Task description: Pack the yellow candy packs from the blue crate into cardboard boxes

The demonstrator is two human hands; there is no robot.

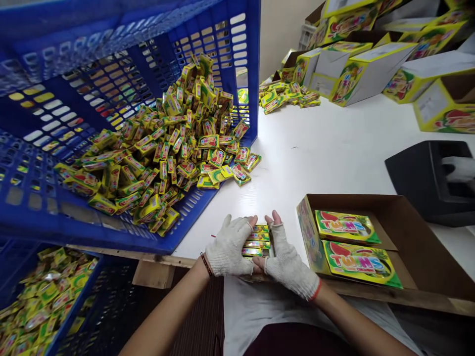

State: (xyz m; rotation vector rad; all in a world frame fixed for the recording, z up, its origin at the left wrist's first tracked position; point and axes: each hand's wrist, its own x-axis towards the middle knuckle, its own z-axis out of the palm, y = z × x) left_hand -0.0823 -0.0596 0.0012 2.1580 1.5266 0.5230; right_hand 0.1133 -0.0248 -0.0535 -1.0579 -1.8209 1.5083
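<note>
Between my two hands, at the table's near edge, several small yellow-green packs point(257, 243) lie in a short row, side by side. My left hand point(230, 247), in a white knitted glove with bare fingertips, is cupped against the row's left side. My right hand point(291, 262), gloved the same way, closes in from the right, its thumb near the left thumb at the front. The palms and fingers hide the ends of the row. Whether a small box lies under the packs I cannot tell.
A tilted blue crate point(222, 198) spills loose packs point(166, 148) onto the white table point(282, 163). An open carton point(426, 247) at right holds two TWINS boxes point(356, 262). Behind it stands a black tape dispenser point(426, 178). Empty cartons point(371, 69) are piled at back right; another crate point(74, 306) sits lower left.
</note>
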